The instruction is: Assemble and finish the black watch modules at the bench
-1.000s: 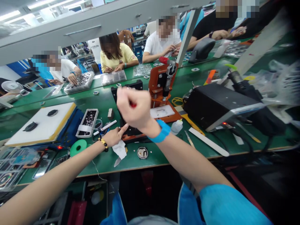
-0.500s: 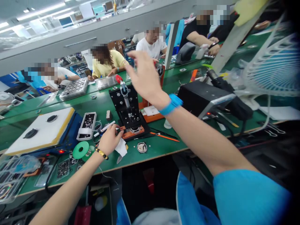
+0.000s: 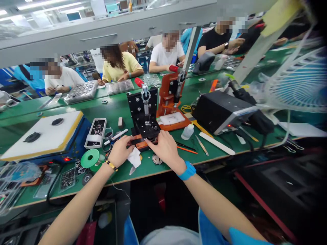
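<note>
A black toggle press [image 3: 146, 115] with a red-tipped handle [image 3: 139, 82] stands on the green bench, an orange fixture [image 3: 142, 145] at its base. My left hand [image 3: 121, 148] is closed, thumb and fingers on the left end of the fixture. My right hand [image 3: 165, 148] lies at the right side of the press base, its thumb stretched toward the fixture and its fingertips partly hidden; what it grips, if anything, I cannot make out. A scrap of white paper [image 3: 134, 157] lies beside my left hand. Partly behind my right hand is a round metal part [image 3: 156, 159].
An orange press [image 3: 171, 92] stands behind on the right, near a small bottle [image 3: 187, 132] and a black box [image 3: 219, 110]. On the left are a white-topped blue box [image 3: 43, 136], a parts tray [image 3: 96, 132] and a green spool [image 3: 90, 158]. Several people sit across the bench.
My right hand has come down from the raised press handle area to the base of the black press. My left hand stays at the fixture. The camera view has shifted slightly.
</note>
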Tool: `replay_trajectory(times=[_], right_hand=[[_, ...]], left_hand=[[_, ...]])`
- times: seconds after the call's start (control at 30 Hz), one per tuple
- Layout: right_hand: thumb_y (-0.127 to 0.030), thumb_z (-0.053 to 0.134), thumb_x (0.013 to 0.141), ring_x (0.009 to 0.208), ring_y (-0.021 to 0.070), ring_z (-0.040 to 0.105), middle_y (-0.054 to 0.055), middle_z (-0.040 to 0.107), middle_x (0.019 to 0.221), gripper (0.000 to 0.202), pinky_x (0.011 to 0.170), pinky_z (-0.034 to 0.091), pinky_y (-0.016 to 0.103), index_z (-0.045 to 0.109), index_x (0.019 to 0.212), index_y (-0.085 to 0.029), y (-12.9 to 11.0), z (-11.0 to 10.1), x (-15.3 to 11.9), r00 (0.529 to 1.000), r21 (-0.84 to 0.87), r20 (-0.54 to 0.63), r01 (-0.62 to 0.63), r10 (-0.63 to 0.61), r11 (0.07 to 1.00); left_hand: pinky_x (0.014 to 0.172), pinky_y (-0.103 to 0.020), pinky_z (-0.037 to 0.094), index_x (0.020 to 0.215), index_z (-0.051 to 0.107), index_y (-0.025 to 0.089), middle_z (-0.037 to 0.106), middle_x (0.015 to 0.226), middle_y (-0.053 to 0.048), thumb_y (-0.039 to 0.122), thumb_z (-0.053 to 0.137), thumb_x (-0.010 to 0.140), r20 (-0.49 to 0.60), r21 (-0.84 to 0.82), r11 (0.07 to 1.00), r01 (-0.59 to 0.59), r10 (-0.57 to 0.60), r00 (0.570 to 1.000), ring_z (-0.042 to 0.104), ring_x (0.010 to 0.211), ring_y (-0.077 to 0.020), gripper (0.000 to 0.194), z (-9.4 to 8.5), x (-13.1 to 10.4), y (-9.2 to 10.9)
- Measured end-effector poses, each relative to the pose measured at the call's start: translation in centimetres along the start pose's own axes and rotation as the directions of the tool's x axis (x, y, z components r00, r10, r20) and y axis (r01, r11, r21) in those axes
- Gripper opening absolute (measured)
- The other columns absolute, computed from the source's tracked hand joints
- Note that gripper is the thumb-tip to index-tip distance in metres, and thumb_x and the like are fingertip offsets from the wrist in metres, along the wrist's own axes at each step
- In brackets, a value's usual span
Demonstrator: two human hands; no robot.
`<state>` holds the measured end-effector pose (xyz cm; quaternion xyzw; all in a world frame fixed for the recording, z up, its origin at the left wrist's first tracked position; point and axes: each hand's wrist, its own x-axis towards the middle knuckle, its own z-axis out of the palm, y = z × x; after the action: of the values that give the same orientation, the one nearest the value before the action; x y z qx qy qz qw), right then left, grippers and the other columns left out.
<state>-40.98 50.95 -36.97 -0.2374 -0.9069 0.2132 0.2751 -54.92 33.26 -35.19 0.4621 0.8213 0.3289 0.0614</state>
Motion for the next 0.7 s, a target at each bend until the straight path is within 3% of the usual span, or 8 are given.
replay_trajectory(times=[0.17,0.47,0.6,0.7], right_hand=[[-0.050,0.076,0.088,0.103,0.0350,0.064,0.014,0.071,0.103,0.037,0.090,0.049,0.045,0.068,0.103,-0.017,0.2,0.2,1.0,0.999,0.000,0.025,-0.034,0.034,0.999],[-0.046,0.081,0.084,0.083,0.0216,0.068,0.003,0.069,0.093,0.030,0.072,0.051,0.031,0.070,0.096,-0.021,2.0,-0.2,1.2,0.996,0.225,0.084,0.000,-0.019,0.974],[-0.043,0.078,0.086,0.084,0.0227,0.068,0.003,0.069,0.091,0.024,0.073,0.052,0.034,0.070,0.090,-0.021,2.0,-0.9,0.6,0.995,0.262,0.072,0.044,-0.065,0.964],[-0.037,0.077,0.084,0.095,0.0282,0.068,0.007,0.072,0.097,0.018,0.086,0.051,0.042,0.071,0.090,-0.020,2.0,-1.4,-0.2,0.996,0.262,0.029,0.078,-0.088,0.962]], left_hand=[[0.093,-0.043,0.065,0.119,0.073,0.019,0.076,0.117,-0.010,0.007,0.072,0.085,-0.053,-0.059,0.998,0.008,-0.011,0.999,0.076,0.095,-0.0242,0.037,0.4,-0.2,-0.5],[0.094,-0.045,0.065,0.115,0.076,0.020,0.077,0.116,-0.009,0.019,0.069,0.092,-0.102,-0.117,0.991,-0.065,0.053,0.993,0.076,0.101,-0.0254,0.024,-0.4,-0.2,-0.8],[0.093,-0.043,0.065,0.115,0.077,0.022,0.077,0.116,-0.007,0.024,0.071,0.093,-0.121,-0.147,0.979,-0.143,0.126,0.985,0.076,0.103,-0.0251,0.023,-1.4,-0.6,0.0],[0.094,-0.042,0.064,0.116,0.077,0.023,0.076,0.118,-0.006,0.028,0.073,0.094,-0.094,-0.140,0.972,-0.188,0.176,0.980,0.075,0.104,-0.0241,0.023,-1.7,-1.6,1.2]])
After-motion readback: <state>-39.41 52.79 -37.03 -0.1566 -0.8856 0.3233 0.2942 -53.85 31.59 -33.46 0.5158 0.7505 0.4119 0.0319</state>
